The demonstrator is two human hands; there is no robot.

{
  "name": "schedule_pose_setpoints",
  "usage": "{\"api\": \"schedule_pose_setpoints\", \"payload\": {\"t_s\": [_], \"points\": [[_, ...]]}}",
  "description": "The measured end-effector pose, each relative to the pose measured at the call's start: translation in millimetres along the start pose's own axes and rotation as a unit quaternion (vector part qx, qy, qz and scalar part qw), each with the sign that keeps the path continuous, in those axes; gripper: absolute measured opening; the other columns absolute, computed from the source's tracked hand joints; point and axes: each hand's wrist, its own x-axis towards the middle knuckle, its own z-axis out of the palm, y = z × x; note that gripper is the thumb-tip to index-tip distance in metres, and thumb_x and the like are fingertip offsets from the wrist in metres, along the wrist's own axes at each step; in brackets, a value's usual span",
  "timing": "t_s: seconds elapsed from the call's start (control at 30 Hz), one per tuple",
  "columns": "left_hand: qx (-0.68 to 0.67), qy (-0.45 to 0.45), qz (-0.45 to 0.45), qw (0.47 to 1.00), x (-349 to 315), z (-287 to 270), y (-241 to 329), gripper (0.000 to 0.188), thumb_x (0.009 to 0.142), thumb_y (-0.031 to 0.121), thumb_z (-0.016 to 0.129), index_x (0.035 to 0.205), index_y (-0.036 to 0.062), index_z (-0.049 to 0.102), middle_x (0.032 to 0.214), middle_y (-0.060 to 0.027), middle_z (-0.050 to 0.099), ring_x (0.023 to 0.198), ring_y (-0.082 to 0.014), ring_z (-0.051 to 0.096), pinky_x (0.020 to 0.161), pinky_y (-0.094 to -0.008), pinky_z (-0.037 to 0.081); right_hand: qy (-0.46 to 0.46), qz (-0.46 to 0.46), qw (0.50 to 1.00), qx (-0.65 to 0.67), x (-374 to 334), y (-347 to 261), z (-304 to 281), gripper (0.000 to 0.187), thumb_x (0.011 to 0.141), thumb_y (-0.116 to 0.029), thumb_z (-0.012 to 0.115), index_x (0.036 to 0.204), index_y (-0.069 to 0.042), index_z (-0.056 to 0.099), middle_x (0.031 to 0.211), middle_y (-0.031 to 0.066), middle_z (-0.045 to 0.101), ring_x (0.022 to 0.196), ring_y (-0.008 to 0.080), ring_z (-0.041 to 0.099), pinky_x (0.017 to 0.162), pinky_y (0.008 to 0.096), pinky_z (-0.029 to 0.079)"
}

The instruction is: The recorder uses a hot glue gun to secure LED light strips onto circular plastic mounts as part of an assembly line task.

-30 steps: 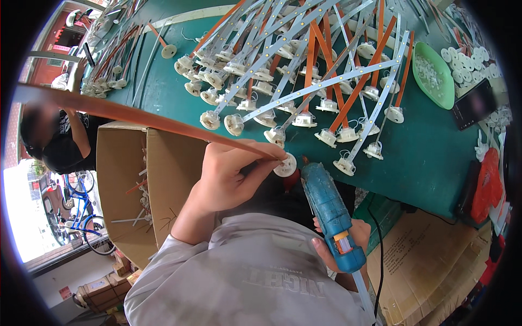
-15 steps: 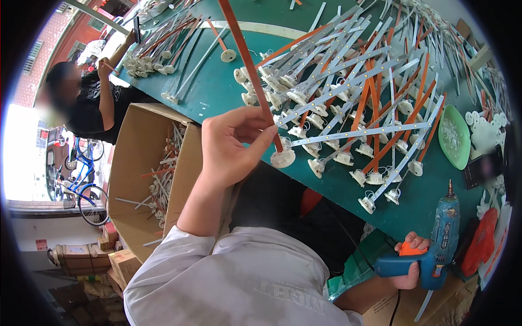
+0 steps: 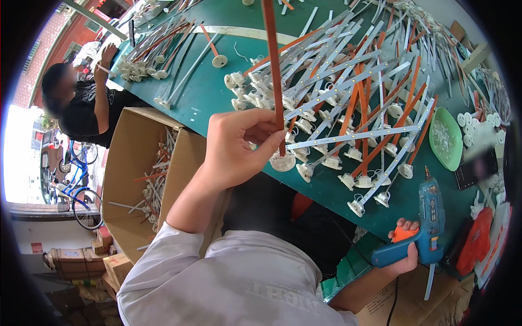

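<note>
Strip of orange-brown material (image 3: 276, 81), flat and straight-edged, stands nearly upright just past the near edge of a green worktop (image 3: 206, 87), pinched low between the thumb and fingers of a person's left hand (image 3: 236, 144). A round white base (image 3: 283, 162) sits at its lower end. At near right, the right hand (image 3: 406, 262) wraps the handle of a blue glue gun (image 3: 431, 209), fingers at the orange trigger (image 3: 403, 233); whether it is squeezed, one cannot tell. The nozzle points far, and a translucent glue stick (image 3: 429, 282) juts from the rear.

The worktop's near edge slants from far left to near right. A band of smooth green separates a smaller bundle of strips (image 3: 168, 46) at far left from the main pile (image 3: 348, 87), where silvery, dotted strips cross orange ones above round white ends. Room narrows at right between the pile and a glossy green bowl (image 3: 455, 155) of small whitish pieces. A crumpled red bag (image 3: 473, 244) lies near right. At left, an open box of creased brown cardboard (image 3: 182, 185) sits close against the edge, more strips inside; beyond it sits a co-worker in black (image 3: 81, 117).
</note>
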Motion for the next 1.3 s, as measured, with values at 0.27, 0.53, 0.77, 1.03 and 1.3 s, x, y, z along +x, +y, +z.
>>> {"api": "schedule_pose_setpoints", "payload": {"t_s": [0.27, 0.53, 0.77, 1.03, 1.3], "points": [[0.17, -0.177, 0.155, 0.957, 86.8, 45.4, 11.3, 0.022, 0.083, 0.003, 0.071, 0.103, -0.0042, 0.073, 0.072, -0.0156, 0.072, 0.064, -0.0239, 0.072, 0.064, -0.031, 0.056, -0.005, 0.008, 1.0, -0.001, 3.6, 0.0, 0.7, 0.047, 0.086, -0.023, 0.065, 0.125, -0.002, 0.047, 0.115, 0.0122, 0.051, 0.12, 0.0283, 0.044, 0.084, 0.037, 0.049], [0.215, -0.177, 0.187, 0.942, 93.4, 53.8, 0.4, 0.024, 0.081, 0.003, 0.068, 0.104, -0.0043, 0.073, 0.07, -0.0162, 0.071, 0.062, -0.0289, 0.07, 0.064, -0.0346, 0.055, 0.016, -0.004, 1.0, -0.013, 3.4, 1.7, 9.8, 0.047, 0.084, -0.023, 0.065, 0.123, -0.001, 0.05, 0.114, 0.0126, 0.053, 0.118, 0.0295, 0.046, 0.081, 0.0383, 0.05], [0.205, -0.158, 0.175, 0.95, 88.6, 53.9, -9.0, 0.025, 0.082, 0.002, 0.072, 0.106, -0.0041, 0.072, 0.075, -0.0161, 0.073, 0.066, -0.0276, 0.072, 0.065, -0.0349, 0.057, 0.008, 0.005, 0.999, -0.042, 5.4, 0.9, 7.9, 0.046, 0.083, -0.023, 0.064, 0.122, -0.001, 0.052, 0.114, 0.0121, 0.053, 0.117, 0.03, 0.047, 0.08, 0.0388, 0.05], [0.197, -0.004, 0.201, 0.96, 69.8, 8.0, 5.7, 0.019, 0.081, 0.0, 0.078, 0.099, 0.0006, 0.074, 0.076, -0.0071, 0.073, 0.066, -0.0111, 0.069, 0.061, -0.0242, 0.053, 0.038, 0.002, 0.998, -0.05, 4.0, 1.7, 8.9, 0.048, 0.082, -0.024, 0.066, 0.122, -0.001, 0.051, 0.113, 0.0121, 0.052, 0.117, 0.0297, 0.047, 0.079, 0.0388, 0.05], [0.316, 0.147, 0.066, 0.935, 54.2, -97.2, -49.5, 0.013, 0.086, 0.002, 0.074, 0.1, -0.0004, 0.075, 0.081, -0.0088, 0.074, 0.071, -0.0128, 0.071, 0.064, -0.0257, 0.054, -0.026, -0.037, 0.985, 0.167, 17.0, -2.4, -12.9, 0.042, 0.09, -0.019, 0.061, 0.122, 0.0, 0.041, 0.114, 0.0127, 0.044, 0.113, 0.0244, 0.04, 0.076, 0.0342, 0.047]]}}
